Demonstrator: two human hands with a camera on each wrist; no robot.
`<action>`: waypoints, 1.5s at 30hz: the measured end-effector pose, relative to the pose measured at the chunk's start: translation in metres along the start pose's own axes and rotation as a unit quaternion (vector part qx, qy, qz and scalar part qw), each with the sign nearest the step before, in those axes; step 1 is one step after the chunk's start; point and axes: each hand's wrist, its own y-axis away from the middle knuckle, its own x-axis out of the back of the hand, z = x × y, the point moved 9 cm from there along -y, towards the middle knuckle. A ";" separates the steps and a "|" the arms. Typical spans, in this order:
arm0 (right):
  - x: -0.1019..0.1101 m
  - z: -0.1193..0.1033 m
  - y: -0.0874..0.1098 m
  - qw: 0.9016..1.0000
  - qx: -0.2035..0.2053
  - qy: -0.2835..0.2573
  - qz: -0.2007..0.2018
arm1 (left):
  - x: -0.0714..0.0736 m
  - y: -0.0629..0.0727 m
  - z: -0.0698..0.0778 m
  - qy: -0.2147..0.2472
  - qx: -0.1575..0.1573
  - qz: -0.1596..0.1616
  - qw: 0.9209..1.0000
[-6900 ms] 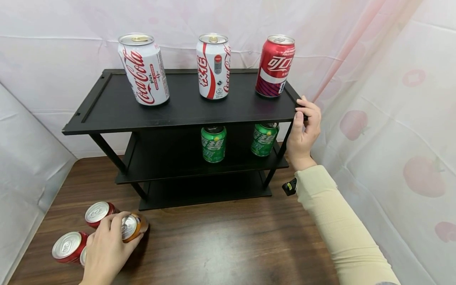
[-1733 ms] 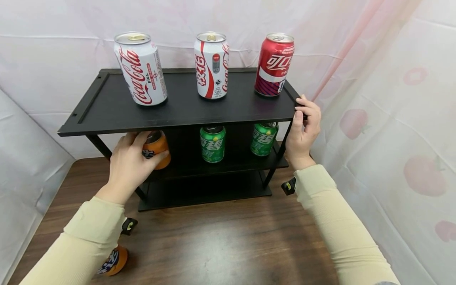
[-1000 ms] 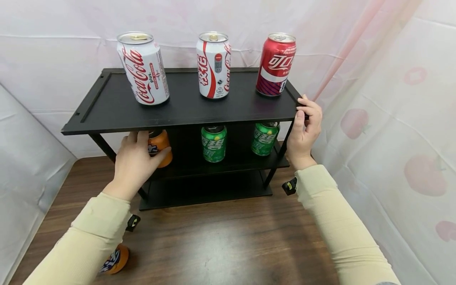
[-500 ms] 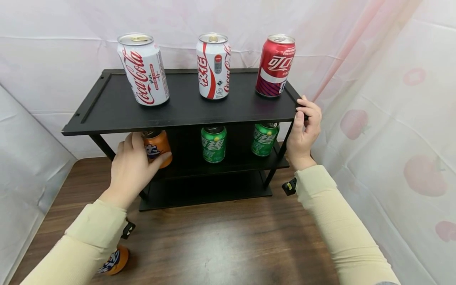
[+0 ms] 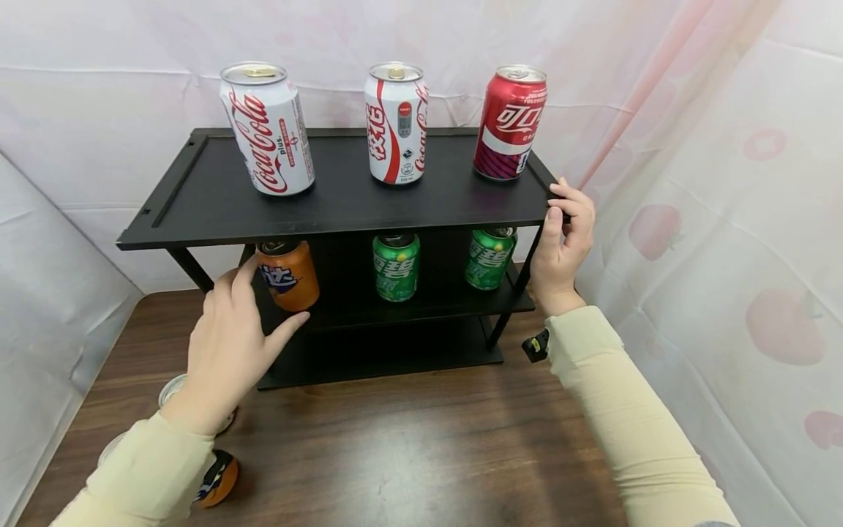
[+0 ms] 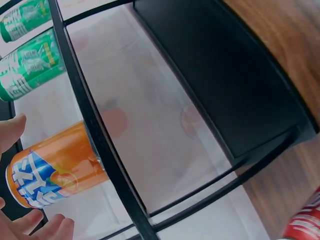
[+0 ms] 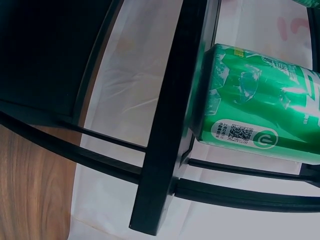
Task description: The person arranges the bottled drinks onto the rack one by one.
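Note:
An orange soda can (image 5: 295, 282) with a blue label stands upright on the middle tier of a black three-tier rack (image 5: 342, 212), at its left end. Around it my left hand (image 5: 227, 333) is spread, thumb apart from the can; whether a fingertip touches its left side I cannot tell. The left wrist view shows the orange can (image 6: 65, 167) between the thumb and the other fingers. My right hand (image 5: 563, 245) grips the top tier's front right corner. Two green Sprite cans (image 5: 396, 271) share the middle tier; one green can (image 7: 260, 102) fills the right wrist view.
On the top tier stand two white Coca-Cola cans (image 5: 270, 135) (image 5: 396, 124) and a red one (image 5: 510, 124). Another orange can (image 5: 220, 483) and other cans (image 5: 173, 388) stand on the wooden table (image 5: 408, 446), partly behind the left forearm. A pale curtain (image 5: 691, 256) hangs around.
My left hand carried an orange can from the table to the middle tier, then let go and drew back down and left. The right hand has kept its grip on the rack.

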 end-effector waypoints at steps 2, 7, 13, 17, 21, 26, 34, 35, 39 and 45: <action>0.000 0.000 0.000 1.000 0.000 0.000 0.000 | 0.001 0.005 -0.002 -0.002 0.007 -0.004 1.000; 0.000 -0.001 -0.001 1.000 -0.002 0.003 -0.001 | 0.003 0.016 -0.004 -0.008 0.000 0.004 1.000; 0.000 -0.001 -0.001 1.000 -0.002 0.001 0.000 | 0.007 0.031 -0.006 -0.010 -0.016 0.026 0.999; 0.000 -0.001 0.000 1.000 -0.003 0.002 -0.001 | 0.006 0.039 -0.011 -0.006 -0.007 0.021 1.000; 0.000 -0.002 -0.001 1.000 -0.002 0.000 -0.002 | 0.003 0.046 -0.013 -0.002 -0.013 0.022 1.000; 0.000 -0.002 -0.001 1.000 -0.002 0.000 -0.001 | -0.001 0.053 -0.013 0.001 -0.018 0.023 1.000; 0.000 -0.001 -0.001 1.000 -0.001 0.001 -0.001 | -0.006 0.061 -0.015 -0.006 -0.022 0.003 1.000; 0.000 -0.001 0.000 1.000 -0.001 0.000 0.000 | -0.006 0.061 -0.015 -0.008 -0.023 0.002 1.000; 0.001 0.000 0.000 1.000 0.000 0.000 0.001 | -0.006 0.065 -0.015 -0.013 -0.030 0.000 0.999; 0.000 0.000 0.000 1.000 -0.001 0.004 -0.001 | -0.008 0.072 -0.017 -0.011 -0.023 -0.009 1.000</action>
